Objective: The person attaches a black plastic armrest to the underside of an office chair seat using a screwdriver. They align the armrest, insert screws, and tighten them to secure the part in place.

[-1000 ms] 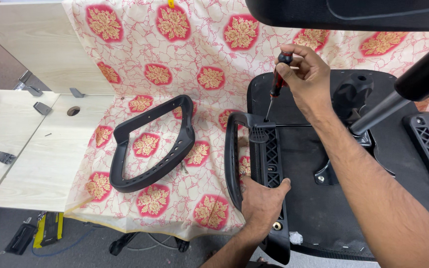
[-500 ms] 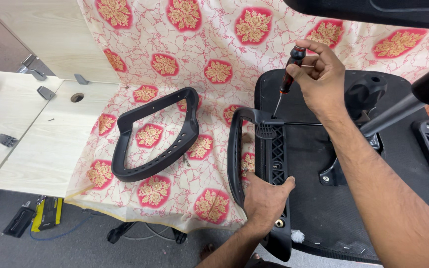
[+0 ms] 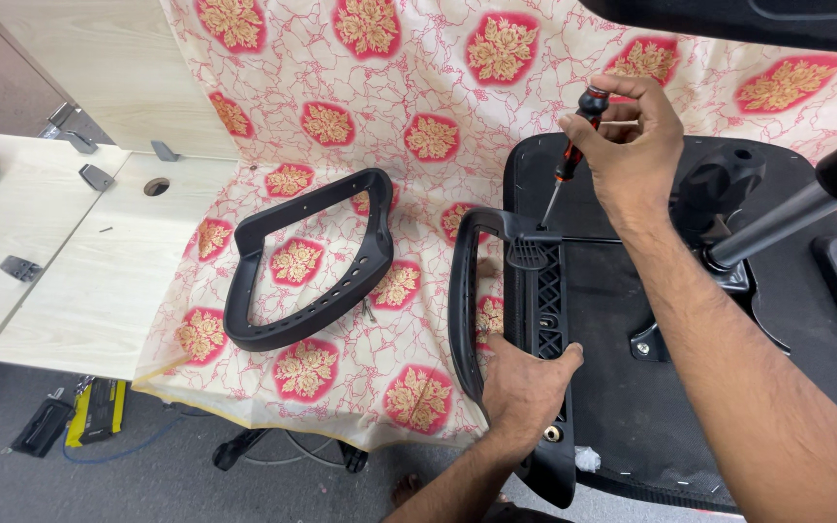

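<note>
My right hand (image 3: 632,145) grips a red-and-black screwdriver (image 3: 570,160), its tip pointing down at the top of a black armrest bracket (image 3: 542,291). That bracket lies on the underside of an upturned black chair seat (image 3: 651,407). My left hand (image 3: 525,383) presses on the lower part of the bracket, beside the armrest's curved loop (image 3: 462,291). A second, loose black armrest (image 3: 307,261) lies on the patterned cloth to the left, apart from both hands.
A cream cloth with red floral medallions (image 3: 409,136) covers the wooden table (image 3: 70,261). The chair's black gas column (image 3: 796,208) slants up at right. Small tools (image 3: 79,416) lie on the grey floor at lower left.
The view has shifted slightly. My right hand keeps the screwdriver on the bracket's top; my left hand stays on the bracket.
</note>
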